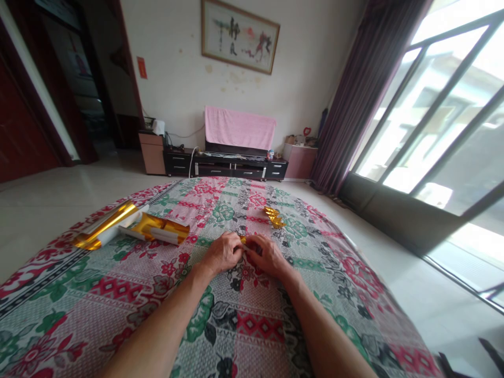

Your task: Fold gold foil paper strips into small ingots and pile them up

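My left hand (pixel 225 251) and my right hand (pixel 266 255) meet over the middle of the patterned tablecloth. Both have their fingers closed on a small piece of gold foil paper (pixel 243 240), most of it hidden by the fingers. Beyond my right hand lie several folded gold foil pieces (pixel 274 217) in a small cluster. To the left rests a roll of gold foil paper (pixel 114 223), partly uncurled. Beside it are curled sheets of gold foil paper (pixel 157 229) with white undersides.
The round table wears a floral cloth (pixel 255 328) in red, green and grey. Past it, a low black cabinet (pixel 220 172) holds a screen under a pink towel (pixel 240 126). Large windows (pixel 441 115) and a purple curtain (pixel 362 89) stand on the right.
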`<state>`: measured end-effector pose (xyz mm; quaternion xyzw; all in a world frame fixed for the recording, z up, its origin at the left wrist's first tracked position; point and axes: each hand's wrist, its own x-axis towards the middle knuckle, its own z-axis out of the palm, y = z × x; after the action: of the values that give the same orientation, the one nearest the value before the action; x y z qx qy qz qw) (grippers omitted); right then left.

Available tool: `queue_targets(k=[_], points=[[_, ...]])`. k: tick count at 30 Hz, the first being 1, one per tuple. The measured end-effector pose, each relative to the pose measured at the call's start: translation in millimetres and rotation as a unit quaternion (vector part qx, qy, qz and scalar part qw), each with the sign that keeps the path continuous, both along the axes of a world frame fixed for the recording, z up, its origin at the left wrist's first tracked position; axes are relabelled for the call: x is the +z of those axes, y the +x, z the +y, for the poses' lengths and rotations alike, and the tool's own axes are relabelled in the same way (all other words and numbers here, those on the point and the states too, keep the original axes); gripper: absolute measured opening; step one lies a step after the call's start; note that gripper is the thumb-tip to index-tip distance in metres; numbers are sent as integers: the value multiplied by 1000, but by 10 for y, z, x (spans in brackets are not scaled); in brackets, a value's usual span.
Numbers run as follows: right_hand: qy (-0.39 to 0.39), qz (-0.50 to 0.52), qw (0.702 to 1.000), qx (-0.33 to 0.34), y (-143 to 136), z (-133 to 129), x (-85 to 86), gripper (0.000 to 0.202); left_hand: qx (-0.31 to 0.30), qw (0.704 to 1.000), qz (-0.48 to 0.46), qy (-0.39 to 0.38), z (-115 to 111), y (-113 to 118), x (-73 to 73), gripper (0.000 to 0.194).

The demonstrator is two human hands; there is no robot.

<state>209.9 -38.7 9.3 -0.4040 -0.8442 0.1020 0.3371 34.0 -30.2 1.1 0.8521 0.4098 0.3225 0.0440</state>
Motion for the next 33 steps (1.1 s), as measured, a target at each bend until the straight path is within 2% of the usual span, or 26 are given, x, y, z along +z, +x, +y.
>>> queue_targets(k=[7, 18, 33], points=[[12, 52, 998, 23, 1, 31, -41, 24, 48, 998, -14, -29, 58, 37, -36, 14], [5, 52, 999, 1, 17, 84, -93, 23, 122, 992, 24, -25, 66, 109, -33, 15], [6, 63, 998, 6, 23, 84, -102, 25, 144, 989, 40, -5, 58, 135, -62, 14]])
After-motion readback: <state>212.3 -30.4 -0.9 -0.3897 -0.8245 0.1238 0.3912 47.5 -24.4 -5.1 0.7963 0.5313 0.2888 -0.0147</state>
